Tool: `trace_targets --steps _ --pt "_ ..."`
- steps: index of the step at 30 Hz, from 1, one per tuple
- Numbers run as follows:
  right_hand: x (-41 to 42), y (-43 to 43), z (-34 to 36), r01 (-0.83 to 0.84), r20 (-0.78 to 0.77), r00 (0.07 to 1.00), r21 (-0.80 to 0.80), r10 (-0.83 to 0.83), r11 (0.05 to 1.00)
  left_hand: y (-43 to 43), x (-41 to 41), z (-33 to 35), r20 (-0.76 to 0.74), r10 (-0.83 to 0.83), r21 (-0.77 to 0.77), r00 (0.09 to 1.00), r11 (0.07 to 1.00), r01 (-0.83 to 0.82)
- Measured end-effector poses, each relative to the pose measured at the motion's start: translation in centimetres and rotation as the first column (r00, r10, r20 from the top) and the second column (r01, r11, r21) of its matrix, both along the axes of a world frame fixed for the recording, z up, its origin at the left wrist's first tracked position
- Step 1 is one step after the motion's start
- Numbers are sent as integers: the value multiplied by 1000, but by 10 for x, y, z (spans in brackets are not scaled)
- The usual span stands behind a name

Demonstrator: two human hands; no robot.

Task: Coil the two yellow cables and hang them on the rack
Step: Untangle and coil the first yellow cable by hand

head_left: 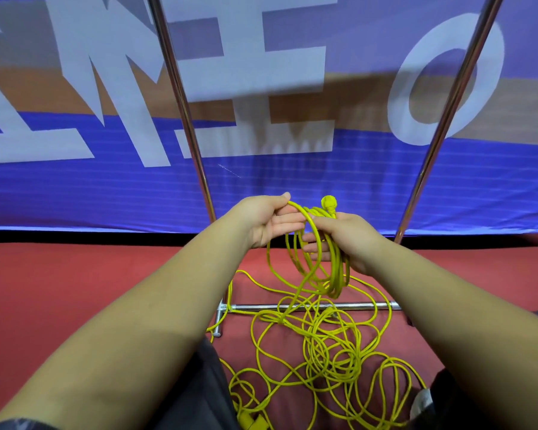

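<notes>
My right hand [347,240] grips a bundle of yellow cable loops [334,268], with the yellow plug [329,202] sticking up above its thumb. My left hand [267,220] pinches a fresh strand of the same cable between thumb and fingers, just left of the bundle. A strand runs down from the loops into a loose tangle of yellow cable [320,346] on the red floor. Another yellow plug [253,423] lies at the bottom edge. The rack's two chrome uprights [187,119] rise behind my hands.
The rack's chrome base bar [311,306] crosses the red carpet [75,274] under the loops, with cable draped over it. A blue banner with large white letters [261,181] stands right behind the rack. My dark-clad knees [199,395] flank the tangle.
</notes>
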State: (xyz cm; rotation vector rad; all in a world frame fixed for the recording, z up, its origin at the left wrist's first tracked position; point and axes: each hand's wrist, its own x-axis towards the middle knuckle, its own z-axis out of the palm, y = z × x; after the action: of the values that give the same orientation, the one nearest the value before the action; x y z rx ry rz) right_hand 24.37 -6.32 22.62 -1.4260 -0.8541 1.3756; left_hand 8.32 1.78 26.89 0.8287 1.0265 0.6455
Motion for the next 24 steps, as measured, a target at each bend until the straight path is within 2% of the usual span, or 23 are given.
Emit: trace_targets --steps 2,6,10,12,14,16,17,19,21,24 --pt "-4 -2 2 -1 -43 999 -11 1 1000 2 -3 -1 -60 0 20 998 1000 2" --pt "-9 -4 7 8 -33 999 -44 -9 999 10 -9 -7 -353 36 187 935 982 33" --pt "-12 -4 10 29 21 999 -58 -28 998 15 -12 -13 -533 -23 248 846 952 182" --pt "-12 -4 10 44 54 998 -53 -41 998 15 -12 -12 -617 -62 287 784 911 298" --pt "-11 -2 10 65 24 998 -50 -63 997 18 -12 -11 -734 15 361 679 855 371" --pt "-8 -1 10 94 -20 995 -57 -95 994 22 -13 -11 -810 70 369 582 833 413" --pt "-6 0 11 112 -43 992 -59 -114 992 23 -14 -12 -832 30 323 554 837 441" --pt "-2 2 12 145 -107 983 -61 -151 988 16 -18 -16 -857 -181 142 482 816 560" --pt "1 4 14 174 -160 970 -64 -183 983 6 -18 -25 -814 -428 -15 393 693 721" --pt "4 5 20 223 -202 952 -66 -232 973 -7 -9 -37 -694 -630 -12 347 492 870"
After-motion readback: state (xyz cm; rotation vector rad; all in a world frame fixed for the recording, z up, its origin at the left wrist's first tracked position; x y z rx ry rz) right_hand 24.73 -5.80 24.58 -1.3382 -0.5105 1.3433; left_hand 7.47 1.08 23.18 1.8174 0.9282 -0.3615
